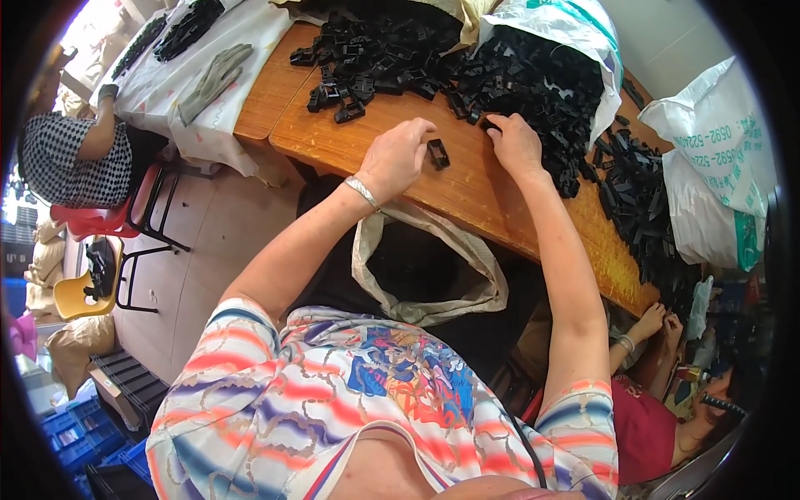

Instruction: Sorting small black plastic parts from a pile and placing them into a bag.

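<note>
Over the wooden table's near edge, my left hand (394,160) has its fingers curled together; whatever they may hold is hidden. Right beside its fingertips is a small black plastic frame (438,154) with an opening through its middle; whether the fingers touch it I cannot tell. My right hand (515,147) is at the edge of a large heap of black plastic parts (533,87), thumb and fingers closed on a small dark part mostly covered by them. A second heap of black plastic frames (375,54) lies farther left on the tabletop (333,146).
An open beige woven sack (367,271) sits at my lap below the table edge. White sacks (708,167) stand at the right. A co-worker's hands (654,323) work at lower right; another person (79,154) sits at left. A grey glove (215,82) lies on a white-covered table.
</note>
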Available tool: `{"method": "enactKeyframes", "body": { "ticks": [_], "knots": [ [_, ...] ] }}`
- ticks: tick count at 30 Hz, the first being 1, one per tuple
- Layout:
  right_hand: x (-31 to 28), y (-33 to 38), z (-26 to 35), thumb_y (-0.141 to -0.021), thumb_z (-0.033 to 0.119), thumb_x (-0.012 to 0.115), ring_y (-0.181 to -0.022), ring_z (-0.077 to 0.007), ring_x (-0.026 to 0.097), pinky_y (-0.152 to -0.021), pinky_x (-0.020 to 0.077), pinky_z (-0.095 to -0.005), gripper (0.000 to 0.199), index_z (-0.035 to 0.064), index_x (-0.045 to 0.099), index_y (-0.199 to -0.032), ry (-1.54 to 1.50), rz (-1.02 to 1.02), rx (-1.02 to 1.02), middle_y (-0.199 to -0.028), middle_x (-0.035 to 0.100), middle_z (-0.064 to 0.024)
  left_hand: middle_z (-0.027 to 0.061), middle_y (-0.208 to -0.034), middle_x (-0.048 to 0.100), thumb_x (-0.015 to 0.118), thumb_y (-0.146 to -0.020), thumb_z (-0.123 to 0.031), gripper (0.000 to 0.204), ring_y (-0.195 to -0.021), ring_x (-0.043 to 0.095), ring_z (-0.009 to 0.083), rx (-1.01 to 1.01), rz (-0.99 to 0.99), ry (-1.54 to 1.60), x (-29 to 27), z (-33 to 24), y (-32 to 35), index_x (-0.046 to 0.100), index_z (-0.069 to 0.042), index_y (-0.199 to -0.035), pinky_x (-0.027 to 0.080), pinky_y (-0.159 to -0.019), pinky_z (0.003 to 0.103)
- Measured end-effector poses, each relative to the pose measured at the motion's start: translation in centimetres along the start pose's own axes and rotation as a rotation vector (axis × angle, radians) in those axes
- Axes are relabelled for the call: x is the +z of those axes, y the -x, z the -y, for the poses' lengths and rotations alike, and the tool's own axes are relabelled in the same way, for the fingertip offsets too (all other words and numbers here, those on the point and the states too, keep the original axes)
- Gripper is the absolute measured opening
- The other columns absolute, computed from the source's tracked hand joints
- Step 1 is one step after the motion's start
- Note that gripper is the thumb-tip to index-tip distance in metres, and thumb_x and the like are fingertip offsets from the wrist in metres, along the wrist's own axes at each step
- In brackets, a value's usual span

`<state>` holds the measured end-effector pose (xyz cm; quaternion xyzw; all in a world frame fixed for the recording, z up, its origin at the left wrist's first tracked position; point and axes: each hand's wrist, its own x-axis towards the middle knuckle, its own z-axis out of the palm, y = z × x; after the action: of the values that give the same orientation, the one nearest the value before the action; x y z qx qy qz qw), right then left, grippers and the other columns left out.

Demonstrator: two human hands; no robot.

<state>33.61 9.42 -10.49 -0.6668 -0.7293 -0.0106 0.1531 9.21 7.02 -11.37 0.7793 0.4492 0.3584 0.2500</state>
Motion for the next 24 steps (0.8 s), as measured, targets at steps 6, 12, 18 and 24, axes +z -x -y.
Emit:
{"method": "enactKeyframes", "body": {
  "ticks": [6,12,18,24],
  "knots": [
    [-0.4,2.9,1.6,-0.095,0.023,0.058,-0.094,-0.0402,0.066,-0.081,0.0512,-0.0479,0.026,0.0065,0.068,-0.113,-0.279,0.059,-0.047,-0.098,0.070,-0.0223,0.0118,-0.106,0.057,0.061,-0.086,-0.003,0.031,-0.100,0.060,0.0315,0.221,0.135,-0.274,-1.0,0.7,-1.6,0.064,-0.013,-0.115,0.052,-0.085,0.040],
    [-1.0,4.3,2.1,-0.095,0.024,0.061,-0.092,-0.0388,0.066,-0.079,0.0518,-0.0457,0.026,0.0033,0.066,-0.111,-0.182,0.061,0.012,-0.101,0.070,-0.0194,0.0096,-0.108,0.054,0.071,-0.081,-0.007,0.031,-0.107,0.055,0.0277,0.251,0.267,-0.271,-0.8,0.7,-2.2,0.066,-0.012,-0.112,0.050,-0.091,0.037],
    [-1.0,4.8,2.6,-0.087,0.015,0.071,-0.085,-0.0350,0.067,-0.075,0.0527,-0.0427,0.022,0.0034,0.068,-0.105,-0.115,-0.073,-0.063,-0.104,0.068,-0.0145,0.0085,-0.105,0.058,0.078,-0.077,-0.016,0.032,-0.101,0.058,0.0266,0.155,0.252,-0.068,-0.7,2.1,-2.5,0.066,-0.009,-0.107,0.050,-0.088,0.036],
    [-1.1,5.1,6.9,-0.083,0.015,0.073,-0.082,-0.0327,0.067,-0.071,0.0535,-0.0424,0.021,0.0047,0.071,-0.101,-0.351,-0.130,-0.120,-0.096,0.062,-0.0115,0.0083,-0.102,0.059,0.079,-0.077,-0.020,0.029,-0.097,0.061,0.0260,0.103,0.253,-0.040,-0.7,2.2,-2.4,0.068,-0.007,-0.101,0.051,-0.086,0.036]
  ]
}}
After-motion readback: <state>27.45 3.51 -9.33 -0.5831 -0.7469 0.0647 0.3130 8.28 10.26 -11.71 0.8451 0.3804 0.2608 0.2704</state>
